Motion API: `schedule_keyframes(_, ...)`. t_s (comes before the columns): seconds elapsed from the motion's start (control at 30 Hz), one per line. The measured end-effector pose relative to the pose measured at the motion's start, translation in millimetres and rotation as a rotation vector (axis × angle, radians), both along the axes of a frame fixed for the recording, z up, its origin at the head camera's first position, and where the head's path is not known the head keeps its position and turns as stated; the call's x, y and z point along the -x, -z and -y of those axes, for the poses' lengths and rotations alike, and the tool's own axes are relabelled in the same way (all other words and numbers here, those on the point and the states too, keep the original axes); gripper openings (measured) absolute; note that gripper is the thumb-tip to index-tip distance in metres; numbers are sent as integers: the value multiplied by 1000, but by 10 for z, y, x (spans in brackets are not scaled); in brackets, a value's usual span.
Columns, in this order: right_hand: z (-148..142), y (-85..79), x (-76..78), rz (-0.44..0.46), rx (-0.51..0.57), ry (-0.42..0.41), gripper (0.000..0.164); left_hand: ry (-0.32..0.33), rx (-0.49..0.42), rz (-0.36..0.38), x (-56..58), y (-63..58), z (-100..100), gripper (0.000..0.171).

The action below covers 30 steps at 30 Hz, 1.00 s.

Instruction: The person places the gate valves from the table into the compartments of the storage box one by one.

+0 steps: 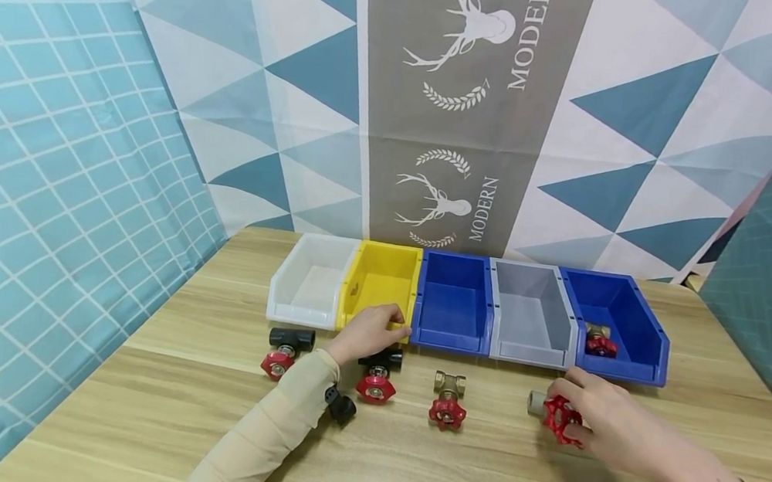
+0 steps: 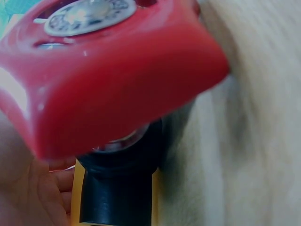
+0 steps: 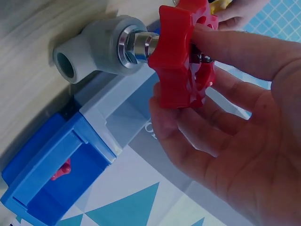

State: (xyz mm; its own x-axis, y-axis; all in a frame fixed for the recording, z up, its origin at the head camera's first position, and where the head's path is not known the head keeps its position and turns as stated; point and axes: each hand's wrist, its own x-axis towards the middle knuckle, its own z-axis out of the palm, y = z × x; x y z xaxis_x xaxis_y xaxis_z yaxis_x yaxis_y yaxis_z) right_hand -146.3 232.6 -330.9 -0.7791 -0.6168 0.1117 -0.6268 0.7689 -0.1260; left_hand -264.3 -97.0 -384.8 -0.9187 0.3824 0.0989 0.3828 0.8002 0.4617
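My left hand (image 1: pixel 368 334) pinches the front lip of the yellow bin (image 1: pixel 384 260), fingers over the edge. Below that hand lies a black-bodied valve with a red handwheel (image 1: pixel 376 388); the wheel fills much of the left wrist view. My right hand (image 1: pixel 620 423) grips the red handwheel (image 3: pixel 176 56) of a valve with a grey body (image 3: pixel 101 47), thumb on one side and fingers on the other. The grey body is close to the tabletop; whether it touches is unclear. A brass valve (image 1: pixel 447 400) lies between the hands.
Another black-bodied valve (image 1: pixel 284 351) lies at the left. Along the back stand a white bin (image 1: pixel 281 293), a blue bin (image 1: pixel 449 340), a grey bin (image 1: pixel 532 354) and a right-hand blue bin (image 1: pixel 657 352) holding a brass valve (image 1: pixel 601 342). A patterned cloth backdrop (image 1: pixel 453 123) rises behind.
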Motion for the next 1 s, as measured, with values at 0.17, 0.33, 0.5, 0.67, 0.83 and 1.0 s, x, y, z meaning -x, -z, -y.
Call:
schedule_keyframes(0.17,-31,-21,36,-22,-4,-27,36,-3,-1,5,1,-2,-4,25)
schedule_keyframes(0.33,-31,-62,70,-7,-16,-3,35,-4,-2,2,2,-4,-4,25)
schedule_keyframes(0.5,-33,-126,101,-38,-17,5,32,-5,0,4,-1,-3,-2,25)
schedule_keyframes(0.67,-34,-198,145,-125,-15,-13,32,-2,-5,3,-7,-19,1,25)
schedule_keyframes(0.83,-4,-246,180,-180,-7,-29,31,-3,1,-8,-10,-28,0,25)
schedule_keyframes(1.0,36,-285,219,-210,16,-29,31,2,-1,0,-15,-25,-3,24)
